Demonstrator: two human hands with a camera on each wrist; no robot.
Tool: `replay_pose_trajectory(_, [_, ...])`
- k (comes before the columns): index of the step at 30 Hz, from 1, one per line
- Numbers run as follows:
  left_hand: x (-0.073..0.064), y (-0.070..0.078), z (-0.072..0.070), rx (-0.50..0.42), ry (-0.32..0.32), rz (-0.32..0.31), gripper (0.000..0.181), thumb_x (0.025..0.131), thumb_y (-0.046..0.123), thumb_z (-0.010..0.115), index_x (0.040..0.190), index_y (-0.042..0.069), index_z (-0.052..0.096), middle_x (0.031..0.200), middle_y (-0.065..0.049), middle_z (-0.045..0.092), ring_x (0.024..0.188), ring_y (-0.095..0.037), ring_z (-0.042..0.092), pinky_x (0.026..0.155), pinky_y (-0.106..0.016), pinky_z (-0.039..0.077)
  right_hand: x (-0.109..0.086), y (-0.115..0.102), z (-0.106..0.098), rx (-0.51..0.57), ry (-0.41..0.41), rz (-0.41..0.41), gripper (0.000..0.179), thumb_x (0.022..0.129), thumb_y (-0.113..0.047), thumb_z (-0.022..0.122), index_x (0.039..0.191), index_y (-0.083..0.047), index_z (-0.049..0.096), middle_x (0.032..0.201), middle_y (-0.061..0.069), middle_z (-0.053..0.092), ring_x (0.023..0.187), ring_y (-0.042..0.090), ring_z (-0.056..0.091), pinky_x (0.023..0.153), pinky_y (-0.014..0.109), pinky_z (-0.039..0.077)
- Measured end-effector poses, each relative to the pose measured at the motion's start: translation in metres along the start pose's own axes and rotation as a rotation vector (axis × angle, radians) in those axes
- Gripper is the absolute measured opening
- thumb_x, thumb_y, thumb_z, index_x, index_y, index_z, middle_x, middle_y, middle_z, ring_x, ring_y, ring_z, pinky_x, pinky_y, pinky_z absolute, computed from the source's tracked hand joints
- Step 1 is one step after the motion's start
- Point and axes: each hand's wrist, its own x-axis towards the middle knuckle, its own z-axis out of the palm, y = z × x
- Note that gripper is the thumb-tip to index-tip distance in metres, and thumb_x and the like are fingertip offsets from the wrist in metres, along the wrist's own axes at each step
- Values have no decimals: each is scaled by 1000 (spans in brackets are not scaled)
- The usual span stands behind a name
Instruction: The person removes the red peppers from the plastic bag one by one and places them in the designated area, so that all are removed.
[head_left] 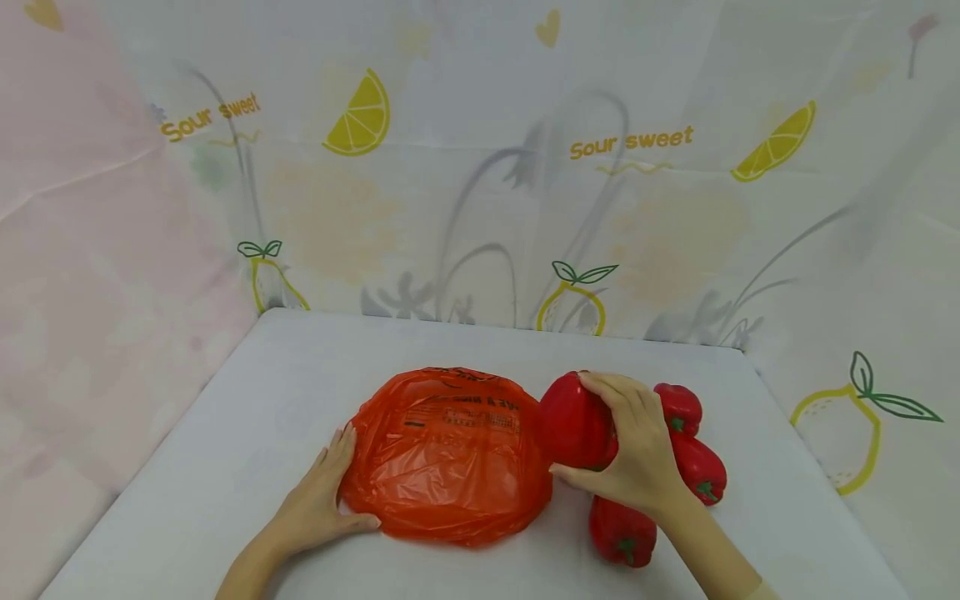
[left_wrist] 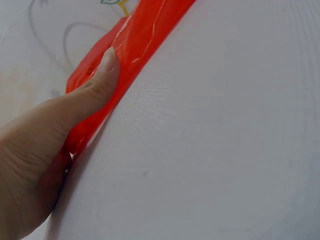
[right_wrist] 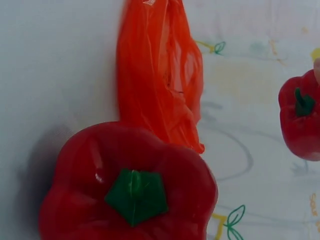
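Observation:
An orange-red plastic bag with dark print lies on the table, puffed up. My left hand rests against its left side, fingers and thumb spread apart; in the left wrist view the straight thumb touches the bag. My right hand grips a red bell pepper between fingers and thumb, raised at the bag's right edge. That pepper shows its green stem in the right wrist view, where a fingertip barely enters the frame.
More red bell peppers lie right of the bag: one at the back, one beside my right wrist, one nearer the front. A pepper looms close in the right wrist view. Printed cloth hangs behind the white table.

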Motion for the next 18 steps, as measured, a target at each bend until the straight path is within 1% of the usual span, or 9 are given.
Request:
replay_pose_trajectory(6, [0,-3,2,7,-3,-7,125,65,61,78,149,-9,18,154,-28,20,142,-42,15,108,-9,-8,-10,6,-9,-29,-2,23,90,73,-67,66,128,3,53,125,14,57,113,30,48,98,31,31])
replay_pose_trajectory(13, [1,-4,4,13,-3,-3,124,65,61,78,148,-10,19,153,-29,21,142,-42,16,107,-8,-8,-18,11,-17,-37,36,22,89,73,-66,67,124,6,55,121,17,59,110,33,49,104,29,28])
replay_pose_trajectory(18, [0,-5,3,25,8,10,124,65,60,79,148,-10,20,152,-30,22,143,-40,15,108,-9,-8,-24,14,-23,-48,27,46,89,74,-68,64,124,6,55,122,17,59,111,32,48,103,27,27])
